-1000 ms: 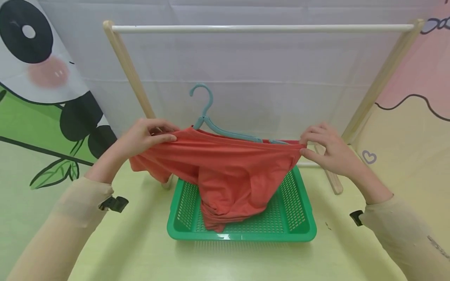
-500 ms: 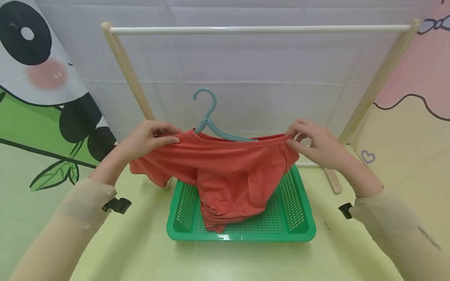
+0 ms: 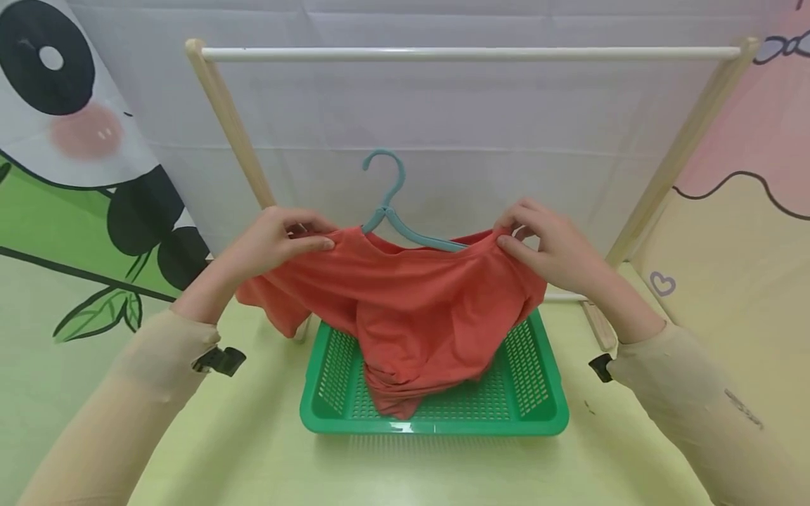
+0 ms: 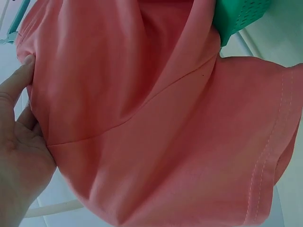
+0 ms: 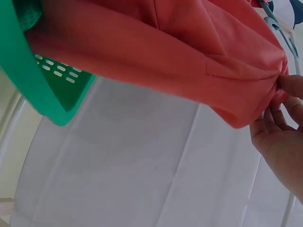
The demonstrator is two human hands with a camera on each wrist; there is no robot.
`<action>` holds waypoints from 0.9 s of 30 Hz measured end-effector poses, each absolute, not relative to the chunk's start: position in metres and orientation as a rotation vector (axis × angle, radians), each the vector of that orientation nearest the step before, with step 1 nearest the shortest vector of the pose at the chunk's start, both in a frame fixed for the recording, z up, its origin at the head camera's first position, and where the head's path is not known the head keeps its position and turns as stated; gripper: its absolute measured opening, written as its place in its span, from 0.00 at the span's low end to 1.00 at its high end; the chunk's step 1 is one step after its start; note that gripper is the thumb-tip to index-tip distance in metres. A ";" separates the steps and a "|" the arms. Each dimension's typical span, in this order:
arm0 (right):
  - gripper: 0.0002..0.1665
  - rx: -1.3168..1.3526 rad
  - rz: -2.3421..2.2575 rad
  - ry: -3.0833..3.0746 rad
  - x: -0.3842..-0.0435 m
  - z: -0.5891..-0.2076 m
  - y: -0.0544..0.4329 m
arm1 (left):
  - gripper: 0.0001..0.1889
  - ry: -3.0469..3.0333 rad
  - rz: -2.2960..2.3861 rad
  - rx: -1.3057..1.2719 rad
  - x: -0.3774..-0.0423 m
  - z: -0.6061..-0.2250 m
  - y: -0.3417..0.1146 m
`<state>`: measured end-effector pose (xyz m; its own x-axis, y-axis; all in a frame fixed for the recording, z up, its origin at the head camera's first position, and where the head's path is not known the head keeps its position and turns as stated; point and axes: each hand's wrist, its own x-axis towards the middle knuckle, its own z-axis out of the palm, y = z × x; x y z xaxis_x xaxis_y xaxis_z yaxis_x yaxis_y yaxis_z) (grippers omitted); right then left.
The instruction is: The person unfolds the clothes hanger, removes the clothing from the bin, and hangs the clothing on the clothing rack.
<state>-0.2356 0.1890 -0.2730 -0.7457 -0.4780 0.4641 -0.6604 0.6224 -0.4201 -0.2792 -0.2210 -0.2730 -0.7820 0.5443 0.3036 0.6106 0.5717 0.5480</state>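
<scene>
A coral-red T-shirt (image 3: 418, 302) is held up by both hands, its lower part bunched down into a green plastic basket (image 3: 436, 426). My left hand (image 3: 275, 242) pinches the shirt at the left shoulder between thumb and fingers. At the other side of the neckline, my right hand (image 3: 547, 246) pinches the fabric near the right shoulder. A blue-green hanger (image 3: 394, 186) sits inside the shirt, its hook and part of one arm showing above the neck opening; the rest is hidden by cloth. In the left wrist view a stitched sleeve (image 4: 227, 142) hangs down.
Behind the hands stands a rack with a white rail (image 3: 468, 54) and wooden posts (image 3: 686, 147). The basket rests on a pale yellow-green table (image 3: 253, 436). A white cloth backdrop (image 3: 468, 105) and printed cartoon panels close off the back and sides.
My right hand has moved left and slightly up along the neckline, gathering the right shoulder. The hanger's hook has shifted right, and more of the neck opening shows. My left hand has edged right.
</scene>
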 end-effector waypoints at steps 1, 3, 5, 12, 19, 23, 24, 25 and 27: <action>0.03 0.921 0.845 -2.538 -0.236 -0.272 0.188 | 0.10 -2.695 -0.995 -0.996 -0.279 -0.273 -0.220; 0.03 0.934 0.852 -2.530 -0.237 -0.271 0.184 | 0.10 -2.701 -0.992 -0.993 -0.280 -0.272 -0.218; 0.03 0.953 0.857 -2.515 -0.238 -0.269 0.181 | 0.10 -2.700 -0.989 -0.994 -0.280 -0.272 -0.216; 0.02 1.007 0.877 -2.489 -0.243 -0.265 0.167 | 0.09 -2.696 -0.974 -0.994 -0.282 -0.270 -0.206; 0.05 1.039 0.916 -2.495 -0.247 -0.260 0.155 | 0.09 -2.666 -0.946 -1.008 -0.279 -0.266 -0.197; 0.06 1.043 0.905 -2.482 -0.249 -0.262 0.153 | 0.10 -2.645 -0.960 -0.996 -0.277 -0.265 -0.196; 0.06 1.046 0.906 -2.474 -0.249 -0.262 0.152 | 0.10 -2.642 -0.968 -0.990 -0.278 -0.265 -0.196; 0.07 1.048 0.910 -2.468 -0.250 -0.263 0.152 | 0.10 -2.637 -0.975 -0.987 -0.278 -0.265 -0.196; 0.09 1.050 0.938 -2.457 -0.249 -0.264 0.152 | 0.10 -2.627 -0.983 -0.984 -0.278 -0.266 -0.197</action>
<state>-0.2495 0.1524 -0.2641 -0.6838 -0.5269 0.5047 -0.7292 0.5175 -0.4477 -0.2780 -0.1967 -0.2656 -0.7682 0.5251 0.3664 0.6366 0.5651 0.5248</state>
